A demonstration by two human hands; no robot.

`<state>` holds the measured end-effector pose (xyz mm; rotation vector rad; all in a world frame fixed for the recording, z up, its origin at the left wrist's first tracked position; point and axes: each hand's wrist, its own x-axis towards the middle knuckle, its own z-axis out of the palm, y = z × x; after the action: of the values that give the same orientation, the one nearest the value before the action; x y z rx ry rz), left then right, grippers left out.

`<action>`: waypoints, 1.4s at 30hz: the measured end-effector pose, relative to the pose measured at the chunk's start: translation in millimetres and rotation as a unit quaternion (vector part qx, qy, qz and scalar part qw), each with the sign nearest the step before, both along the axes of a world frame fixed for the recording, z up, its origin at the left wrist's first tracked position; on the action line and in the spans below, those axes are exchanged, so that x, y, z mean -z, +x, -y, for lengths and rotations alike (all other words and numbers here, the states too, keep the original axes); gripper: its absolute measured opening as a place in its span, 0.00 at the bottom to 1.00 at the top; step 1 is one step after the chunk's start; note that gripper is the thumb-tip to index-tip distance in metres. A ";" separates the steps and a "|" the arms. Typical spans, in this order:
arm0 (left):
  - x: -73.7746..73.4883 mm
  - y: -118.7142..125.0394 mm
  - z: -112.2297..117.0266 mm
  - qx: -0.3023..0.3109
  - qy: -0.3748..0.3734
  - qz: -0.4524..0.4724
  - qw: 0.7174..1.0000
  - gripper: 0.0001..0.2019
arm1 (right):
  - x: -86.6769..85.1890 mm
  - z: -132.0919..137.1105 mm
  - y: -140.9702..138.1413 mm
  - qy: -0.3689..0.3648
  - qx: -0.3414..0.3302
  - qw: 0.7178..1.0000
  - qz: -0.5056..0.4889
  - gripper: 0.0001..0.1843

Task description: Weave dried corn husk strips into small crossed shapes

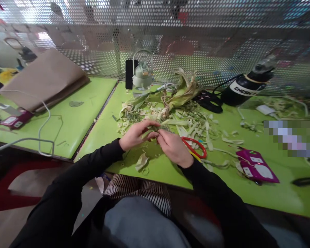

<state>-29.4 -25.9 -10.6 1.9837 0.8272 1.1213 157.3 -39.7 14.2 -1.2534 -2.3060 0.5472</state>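
In front of me, my left hand (pixel 134 135) and my right hand (pixel 173 147) meet over the near part of the green table. The fingers of both are closed in a pinch on a thin green husk strip (pixel 157 128), mostly covered by the fingertips. Just beyond lies a heap of cut husk shreds (pixel 150 109), with a whole, partly dried husk (pixel 183 96) on its far side. Scissors with a red handle (pixel 201 148) rest right beside my right wrist. A loose pale husk piece (pixel 142 161) is near the table's front edge.
At the back stand a pale green bottle (pixel 142 76) and a dark phone (pixel 129 73). A black bottle (pixel 244 89) leans at the back right; a purple power strip (pixel 258 166) lies nearer. Brown paper (pixel 46 77) and cables cover the left table. Perforated metal (pixel 155 51) closes the rear.
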 end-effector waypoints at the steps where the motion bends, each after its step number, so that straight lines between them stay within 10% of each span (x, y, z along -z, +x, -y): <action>1: -2.4 -1.0 -1.1 0.008 0.008 0.000 1.000 0.14 | -1.1 -0.1 0.4 0.002 -0.009 1.000 0.006 0.12; 11: -11.5 -14.9 -3.6 0.024 0.075 0.033 0.996 0.10 | -5.6 13.5 -2.4 0.001 -0.074 0.997 -0.030 0.18; 15: -11.6 -16.2 -1.2 0.047 -0.014 0.047 0.998 0.11 | 0.4 1.8 4.6 -0.096 -0.036 0.992 -0.080 0.22; 28: -12.6 -5.2 15.3 0.037 -0.083 0.081 0.993 0.13 | 9.5 8.3 4.8 -0.200 0.033 0.908 -0.366 0.27; 42: -14.7 -3.8 21.5 0.002 -0.035 0.076 0.996 0.10 | 4.4 8.9 18.6 -0.325 0.081 0.845 -0.418 0.25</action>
<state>-33.2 -47.4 4.1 1.8178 0.7719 1.2092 175.9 -48.7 9.7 -1.1158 -1.2853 1.5407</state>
